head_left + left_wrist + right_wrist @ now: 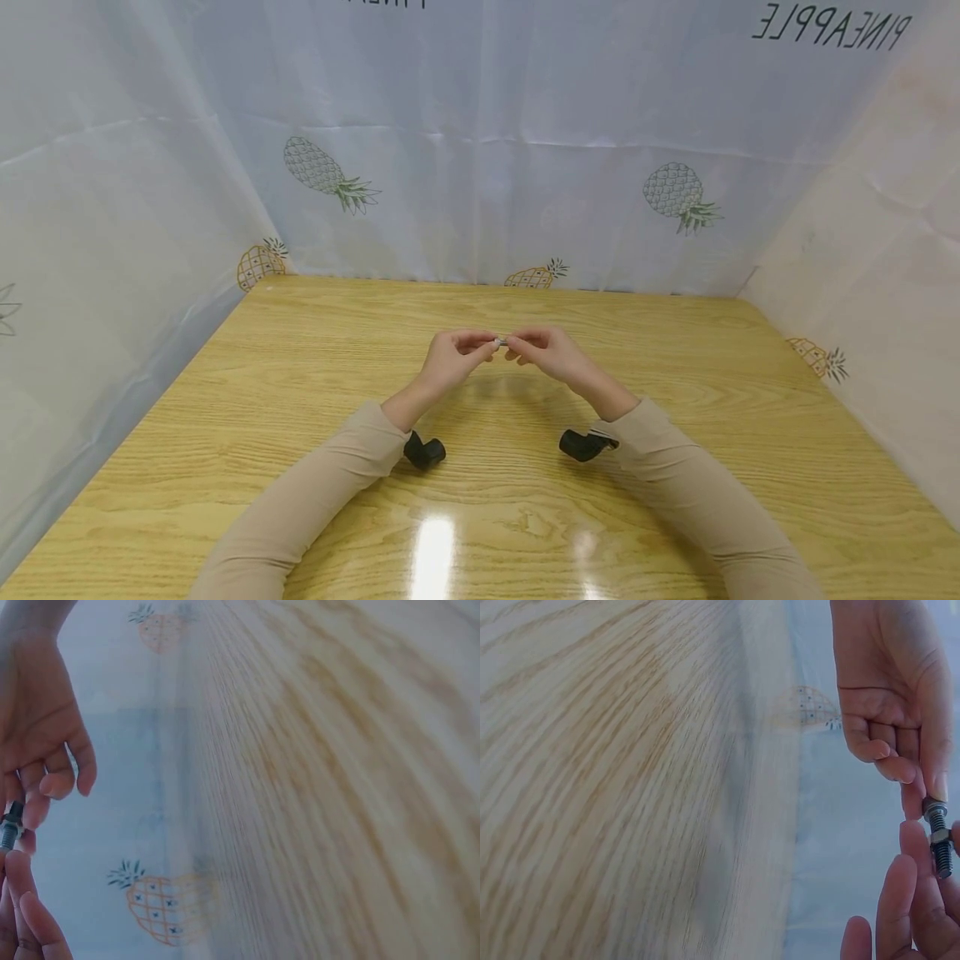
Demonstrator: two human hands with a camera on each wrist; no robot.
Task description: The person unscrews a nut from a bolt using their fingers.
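Above the middle of the table, my two hands meet at a small metal bolt [501, 342]. My left hand [450, 357] pinches the bolt's head end between thumb and finger, seen best in the right wrist view, where the threaded bolt [945, 867] points toward the right hand. A hex nut [940, 837] sits partway along the thread, and the fingertips of my right hand [553, 354] are at it. In the left wrist view the bolt [9, 837] is partly cut off by the frame edge, between the right hand [41, 724] above and the left fingers below.
A wood-grain table [337, 333] lies beneath both hands. White curtains [480, 167] with pineapple prints stand behind it and at both sides. Black devices [425, 452] are at the wrists below the sleeves [330, 475].
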